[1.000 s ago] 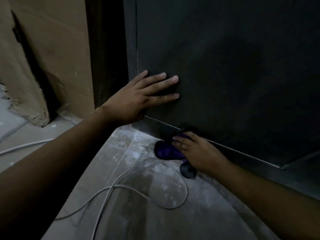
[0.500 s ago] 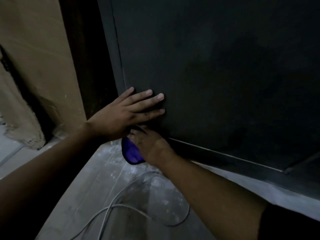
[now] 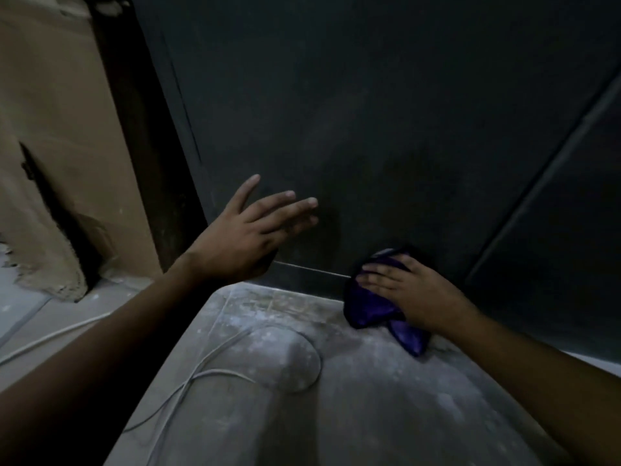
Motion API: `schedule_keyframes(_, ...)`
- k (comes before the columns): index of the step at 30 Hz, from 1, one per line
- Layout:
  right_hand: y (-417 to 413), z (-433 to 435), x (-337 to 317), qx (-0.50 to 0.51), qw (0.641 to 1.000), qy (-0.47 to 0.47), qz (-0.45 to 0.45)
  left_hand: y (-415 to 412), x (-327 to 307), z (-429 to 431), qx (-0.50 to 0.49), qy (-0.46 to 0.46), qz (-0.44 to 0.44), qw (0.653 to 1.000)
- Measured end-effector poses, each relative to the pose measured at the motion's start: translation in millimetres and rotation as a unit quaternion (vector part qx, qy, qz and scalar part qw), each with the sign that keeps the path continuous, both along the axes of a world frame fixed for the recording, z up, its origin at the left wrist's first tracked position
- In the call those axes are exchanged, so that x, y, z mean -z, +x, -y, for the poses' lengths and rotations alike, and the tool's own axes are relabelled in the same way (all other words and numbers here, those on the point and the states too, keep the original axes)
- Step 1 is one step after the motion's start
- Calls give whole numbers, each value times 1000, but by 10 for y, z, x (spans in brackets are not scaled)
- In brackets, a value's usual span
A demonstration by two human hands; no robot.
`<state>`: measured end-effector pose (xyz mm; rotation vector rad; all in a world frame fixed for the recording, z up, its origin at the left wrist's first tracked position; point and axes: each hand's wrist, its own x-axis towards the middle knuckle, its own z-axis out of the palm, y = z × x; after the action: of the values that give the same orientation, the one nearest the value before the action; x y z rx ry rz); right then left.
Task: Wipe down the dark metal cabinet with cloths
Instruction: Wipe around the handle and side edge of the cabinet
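Pressing a purple cloth (image 3: 369, 311) with flat, uncurled fingers against the cabinet's (image 3: 369, 112) bottom edge at right, the right hand (image 3: 420, 294) worked while the left hand (image 3: 242, 240), fingers straight and holding nothing, hovered by the panel further left.

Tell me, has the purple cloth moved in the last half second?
Yes. The purple cloth under the right hand slid right along the cabinet base, away from its left corner.
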<state>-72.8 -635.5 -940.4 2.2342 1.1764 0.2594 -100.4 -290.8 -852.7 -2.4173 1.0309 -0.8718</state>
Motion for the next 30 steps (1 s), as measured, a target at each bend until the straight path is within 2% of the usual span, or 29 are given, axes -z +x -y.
schedule_keyframes(5,-212,768,-355,44,998,39,8,62,-241,838,75,-5,27,997)
schedule_keyframes(9,-267,1254,-493,55,998,12,11,200,-452,1508,123,33,70,989)
schedule_keyframes(13,-299,1528,-443,78,997,26,-16,381,-580,2094,174,62,107,977)
schedule_keyframes(17,-327,1835,-230,83,996,23,-17,578,-458,2488,170,104,144,969)
schedule_keyframes(23,-465,2242,71,139,984,-96,-54,635,-19,2789,135,20,189,972)
schedule_keyframes(25,-492,2404,185,129,982,-136,-20,679,34,2847,152,-4,214,965)
schedule_keyframes(28,-440,2324,261,117,981,-149,-30,756,71,2900,178,-16,241,954)
schedule_keyframes(30,-416,2060,213,113,986,-120,-36,791,110,2915,181,-21,261,948)
